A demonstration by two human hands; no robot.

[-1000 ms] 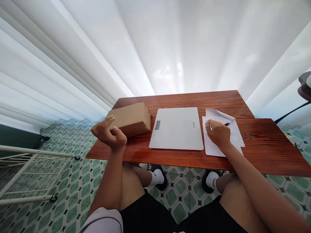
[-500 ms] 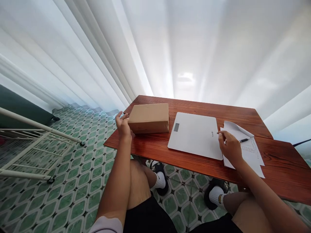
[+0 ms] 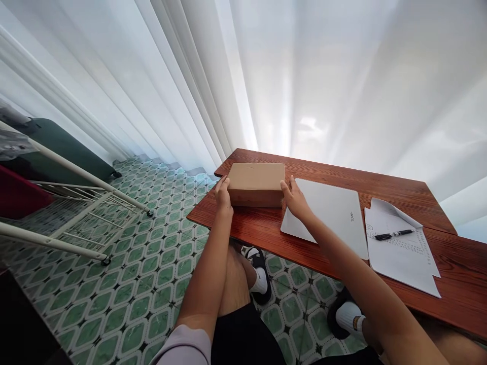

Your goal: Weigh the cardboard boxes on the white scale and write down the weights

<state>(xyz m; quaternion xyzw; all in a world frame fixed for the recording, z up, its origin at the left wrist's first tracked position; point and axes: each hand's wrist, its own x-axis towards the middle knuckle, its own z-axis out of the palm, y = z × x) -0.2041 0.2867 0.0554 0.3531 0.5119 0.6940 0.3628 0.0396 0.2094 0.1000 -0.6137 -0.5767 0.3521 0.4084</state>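
Observation:
A closed brown cardboard box (image 3: 256,177) sits at the left end of the wooden table. My left hand (image 3: 223,194) presses against its left side. At its right side is my right hand (image 3: 294,196), thumb on the near right corner, so the box is held between my two hands. To the right lies a flat white scale (image 3: 335,213), its left part covered by my right hand and forearm. Farther right, a black pen (image 3: 393,234) rests on white papers (image 3: 403,263) with handwriting; one sheet's top edge curls up.
The reddish-brown table (image 3: 403,187) stands before a white curtain (image 3: 342,101). At left is a white metal rack on casters (image 3: 95,177), with a dark green case (image 3: 64,147) behind it. My legs are under the table, above a green tiled floor (image 3: 160,268).
My right hand has left the pen and papers and moved left to the box's right side. My left hand has closed in on the left side. The view has shifted left.

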